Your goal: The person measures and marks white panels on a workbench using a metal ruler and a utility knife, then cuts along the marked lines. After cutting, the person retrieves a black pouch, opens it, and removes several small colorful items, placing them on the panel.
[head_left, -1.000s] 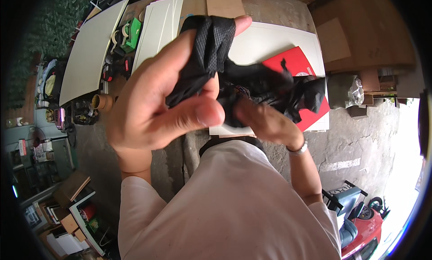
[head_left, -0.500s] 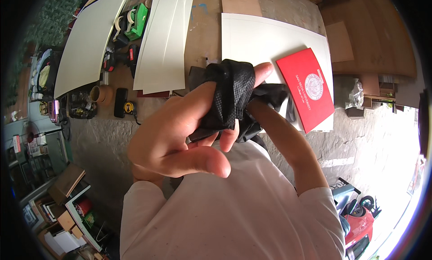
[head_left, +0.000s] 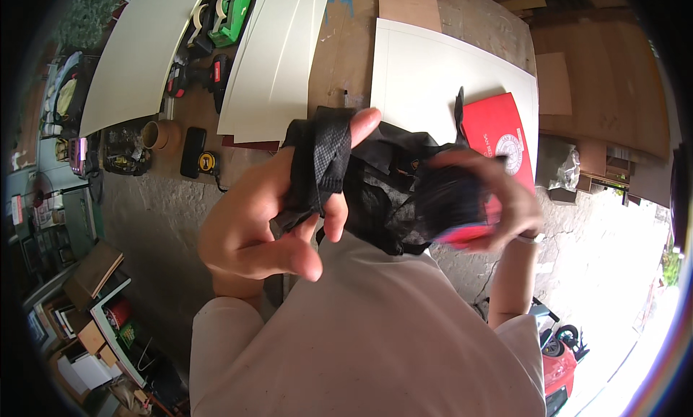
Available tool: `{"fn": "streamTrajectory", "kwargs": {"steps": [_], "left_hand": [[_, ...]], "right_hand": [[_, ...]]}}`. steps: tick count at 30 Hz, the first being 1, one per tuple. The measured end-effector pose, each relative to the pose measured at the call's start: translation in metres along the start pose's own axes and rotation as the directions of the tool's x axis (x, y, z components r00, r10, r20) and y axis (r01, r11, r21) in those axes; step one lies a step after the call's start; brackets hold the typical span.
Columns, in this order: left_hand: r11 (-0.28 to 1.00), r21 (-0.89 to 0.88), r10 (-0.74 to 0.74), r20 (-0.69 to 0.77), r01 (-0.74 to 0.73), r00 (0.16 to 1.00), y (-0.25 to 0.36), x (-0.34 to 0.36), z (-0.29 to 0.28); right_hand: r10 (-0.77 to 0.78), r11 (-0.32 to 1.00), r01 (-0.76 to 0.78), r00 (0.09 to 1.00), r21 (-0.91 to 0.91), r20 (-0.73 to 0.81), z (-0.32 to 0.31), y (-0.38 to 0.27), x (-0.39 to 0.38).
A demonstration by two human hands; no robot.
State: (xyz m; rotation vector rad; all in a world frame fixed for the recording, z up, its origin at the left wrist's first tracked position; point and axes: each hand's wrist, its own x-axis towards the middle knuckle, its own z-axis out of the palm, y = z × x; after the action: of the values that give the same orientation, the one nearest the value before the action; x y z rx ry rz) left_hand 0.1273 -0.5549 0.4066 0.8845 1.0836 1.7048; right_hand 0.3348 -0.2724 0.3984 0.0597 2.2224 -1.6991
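Note:
A black fabric bag [head_left: 382, 200] hangs in front of my chest with its mouth spread wide. My left hand [head_left: 253, 218] has a folded part of its edge looped over the fingers, the thumb standing free. At the bag's right side my right hand [head_left: 516, 204] is curled around a dark rounded object with red at its lower end [head_left: 451, 204]. Motion blurs that object, so its kind cannot be made out. Behind the right hand, a red folder with a printed seal [head_left: 498, 121] lies on a white board [head_left: 419, 63], partly hidden.
Long white boards [head_left: 271, 63] lie on the workbench to the left. Beside them are a green tape dispenser [head_left: 231, 16], a cordless drill [head_left: 219, 81], a phone [head_left: 193, 152], a tape measure [head_left: 208, 163] and a brown tape roll [head_left: 160, 135]. A clear plastic bag [head_left: 568, 168] sits at right.
My right hand has come out of the black bag and moved right with the dark and red object. My left hand has shifted slightly left, and the bag is spread wider.

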Motion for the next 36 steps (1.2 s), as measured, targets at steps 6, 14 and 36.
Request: {"fn": "streamTrajectory", "kwargs": {"steps": [6,14,36], "left_hand": [[0.994,0.085,-0.081,0.181,0.066,0.980,-0.001,0.013,0.003],[0.974,0.206,-0.167,0.369,0.095,0.914,0.004,0.025,0.001],[0.971,0.176,-0.233,0.552,0.161,0.801,-0.031,0.016,0.028]], "right_hand": [[-0.064,0.998,0.037,0.489,-0.053,-0.870,-0.090,0.107,0.056],[0.128,0.697,-0.677,0.443,-0.237,-0.887,-0.046,0.274,0.142],[0.130,0.937,-0.099,0.989,-0.334,0.072,0.062,0.000,-0.002]]}}
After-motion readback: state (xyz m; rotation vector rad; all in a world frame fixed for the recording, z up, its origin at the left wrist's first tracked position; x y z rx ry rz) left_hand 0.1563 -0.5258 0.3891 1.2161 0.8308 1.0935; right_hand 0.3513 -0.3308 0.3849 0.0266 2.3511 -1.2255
